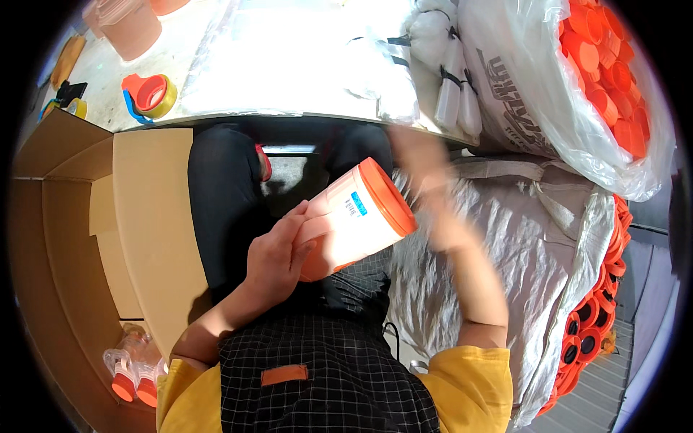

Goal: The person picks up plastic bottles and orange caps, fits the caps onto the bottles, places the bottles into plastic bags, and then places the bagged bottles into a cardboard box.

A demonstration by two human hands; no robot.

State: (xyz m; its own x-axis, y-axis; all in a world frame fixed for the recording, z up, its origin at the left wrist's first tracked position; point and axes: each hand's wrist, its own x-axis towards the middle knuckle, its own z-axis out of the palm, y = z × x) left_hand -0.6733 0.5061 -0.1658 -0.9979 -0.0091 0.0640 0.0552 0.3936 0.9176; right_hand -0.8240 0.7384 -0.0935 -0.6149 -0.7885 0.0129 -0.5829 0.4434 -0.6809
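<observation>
My left hand (278, 252) grips a pale pink plastic jar (346, 224) by its base, held tilted over my lap. An orange lid (388, 195) sits on the jar's mouth, facing up and right. A small blue and white label shows on the jar's side. My right hand (419, 155) is blurred, raised just right of the lid and apart from it, with nothing visibly in it. Whether its fingers are spread or closed cannot be made out.
An open cardboard box (144, 216) stands at left, with capped jars (133, 372) in its bottom. A large bag of orange lids (599, 72) sits at upper right, more lids (592, 325) at lower right. Tape rolls (151, 94) and empty jars (130, 29) lie on the table (289, 72).
</observation>
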